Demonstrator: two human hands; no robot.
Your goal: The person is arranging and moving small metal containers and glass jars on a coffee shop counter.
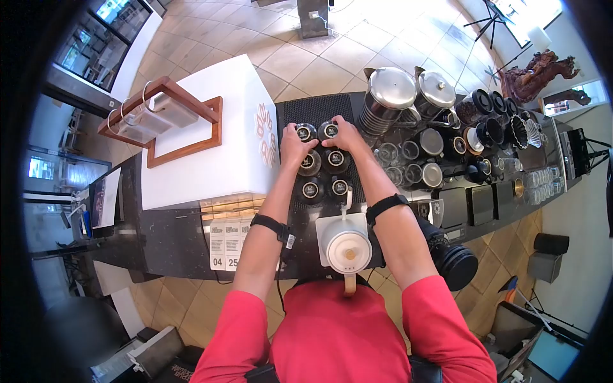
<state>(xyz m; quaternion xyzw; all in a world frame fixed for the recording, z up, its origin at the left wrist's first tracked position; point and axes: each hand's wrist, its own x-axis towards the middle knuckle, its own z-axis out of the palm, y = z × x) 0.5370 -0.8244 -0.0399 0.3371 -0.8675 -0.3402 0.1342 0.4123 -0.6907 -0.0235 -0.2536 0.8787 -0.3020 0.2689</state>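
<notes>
Several dark cups stand upside down in two columns on a black mat, each with a pale round logo on its base. My left hand curls around the far left cup, thumb toward the middle. Around the far right cup my right hand is closed in the same way. Just nearer to me are the middle left cup and the middle right cup. The near left cup and near right cup sit between my forearms.
A white gooseneck kettle rests on a pale square base close to my body. Left of the mat is a large white box with a wooden frame on it. Steel-lidded pots, glasses and coffee gear crowd the right side.
</notes>
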